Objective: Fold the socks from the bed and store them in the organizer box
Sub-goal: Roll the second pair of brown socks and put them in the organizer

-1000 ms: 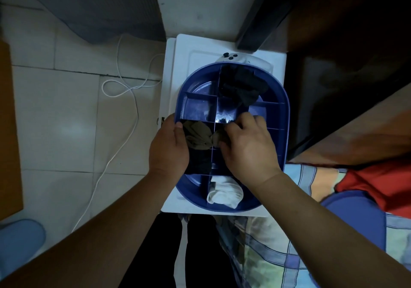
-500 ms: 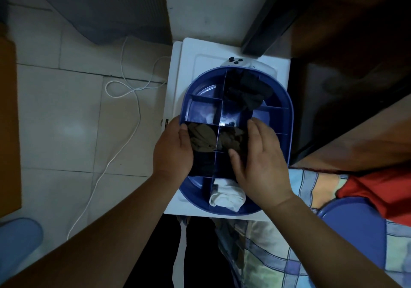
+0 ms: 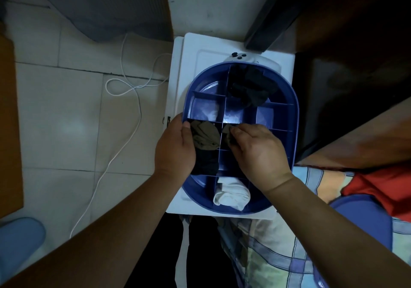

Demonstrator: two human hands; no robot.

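A blue oval organizer box (image 3: 291, 111) with several compartments rests on a white stool. An olive-brown sock (image 3: 205, 136) lies in a left compartment, and its other end (image 3: 226, 132) crosses the divider into the middle one. My left hand (image 3: 175, 147) holds the box's left rim with its thumb on that sock. My right hand (image 3: 258, 149) pinches the sock's end in the middle compartment. A dark sock (image 3: 249, 87) fills a far compartment. A black sock (image 3: 204, 165) sits under my left hand. A folded white sock (image 3: 232, 193) is in the nearest compartment.
The white stool (image 3: 191, 49) stands on a tiled floor (image 3: 66, 132) with a white cable (image 3: 124, 91) looping to the left. A bed with a checked sheet (image 3: 278, 254), a blue lid (image 3: 364, 216) and red cloth (image 3: 382, 189) lies at the right. A blue slipper (image 3: 17, 238) is at lower left.
My right hand has closed from a flat, spread press over the middle compartments into a pinch on the olive sock's end. My left hand stays on the box rim.
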